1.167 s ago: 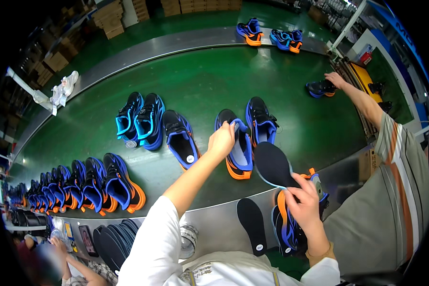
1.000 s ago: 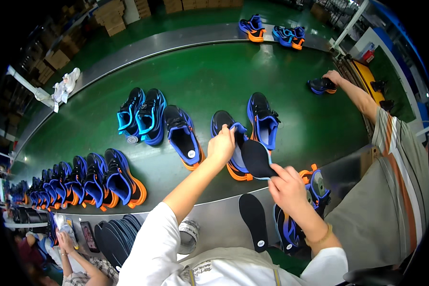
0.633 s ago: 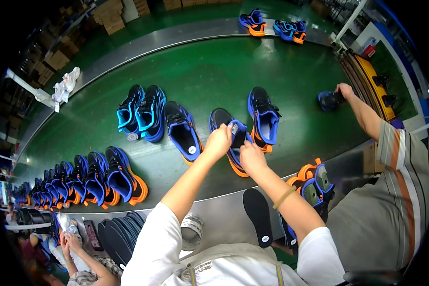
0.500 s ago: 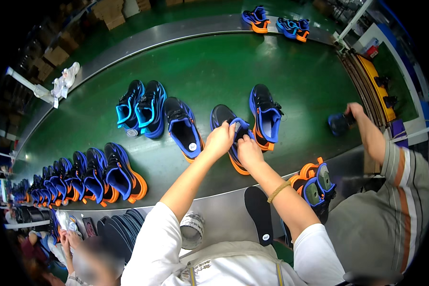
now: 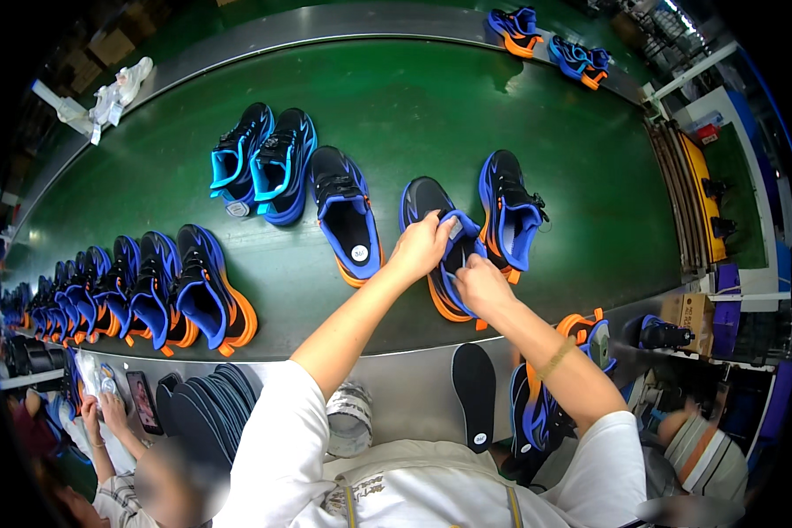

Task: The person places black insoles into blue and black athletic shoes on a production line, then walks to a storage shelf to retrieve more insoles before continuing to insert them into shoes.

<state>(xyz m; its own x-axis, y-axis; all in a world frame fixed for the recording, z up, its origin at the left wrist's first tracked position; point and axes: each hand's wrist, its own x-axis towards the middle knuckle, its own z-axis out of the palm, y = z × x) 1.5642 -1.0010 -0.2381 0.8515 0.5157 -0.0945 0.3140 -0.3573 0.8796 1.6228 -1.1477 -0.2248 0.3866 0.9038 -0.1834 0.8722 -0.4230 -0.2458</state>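
A black and blue sneaker (image 5: pixel 426 195) with an orange heel stands on the green conveyor belt, toe pointing away, between both my hands. With closed fingers, my left hand (image 5: pixel 419 246) grips its tongue at the left side of the opening. My right hand (image 5: pixel 486 287) is closed at the right rear of the opening; a thin pale edge shows by its fingertips, too small to name. Just right of it stands another sneaker (image 5: pixel 505 198), toe away. On the left sits a matching sneaker (image 5: pixel 341 185) with a black insole and a round white sticker inside.
A sneaker pair with turquoise linings (image 5: pixel 283 158) stands farther left. Sneakers in a row (image 5: pixel 204 290) run along the belt's near left. On the metal ledge lie stacked insoles (image 5: pixel 209 409), a single insole (image 5: pixel 473 396), a tape roll (image 5: pixel 349 418) and a phone (image 5: pixel 143 400). Co-workers sit at both sides.
My right hand has drawn back toward the sneaker's heel, while my left stays at the tongue. The co-worker on the right has withdrawn an arm from the belt. The whole view has shifted.
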